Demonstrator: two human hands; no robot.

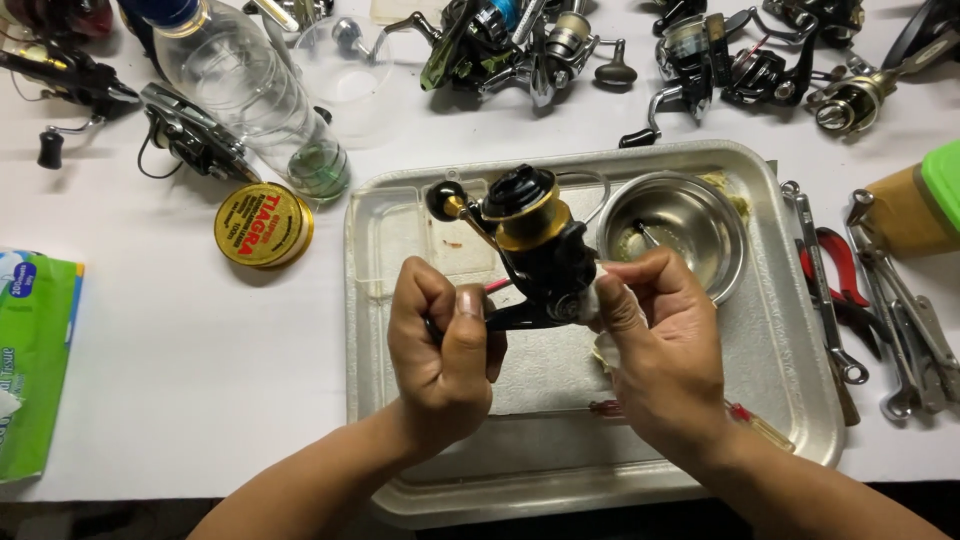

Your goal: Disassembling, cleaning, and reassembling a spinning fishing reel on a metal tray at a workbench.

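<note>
Between the two hands, above a metal tray (800, 420), sits a black and gold spinning reel (535, 245). Its long axis runs up and away from the fingers, spool end farthest from the person, foot and stem lowest. The left hand (440, 350) is curled into a fist around the reel's foot, thumb on top, so the reel rises just beyond its knuckles and to their right. The right hand (660, 340) touches the reel body from the other side, fingers pinched narrow on a small white cloth (605, 290) pressed against the housing. Both hands are equally close to the reel; the left carries it.

Just beyond the right fingertips, inside the tray, stands a small steel bowl (700, 215) holding a thin tool and a trace of liquid. Near the right wrist a red-handled screwdriver (745, 418) lies on the tray floor. Left of the left hand, well apart on the table, rests a round yellow tin (263, 226).
</note>
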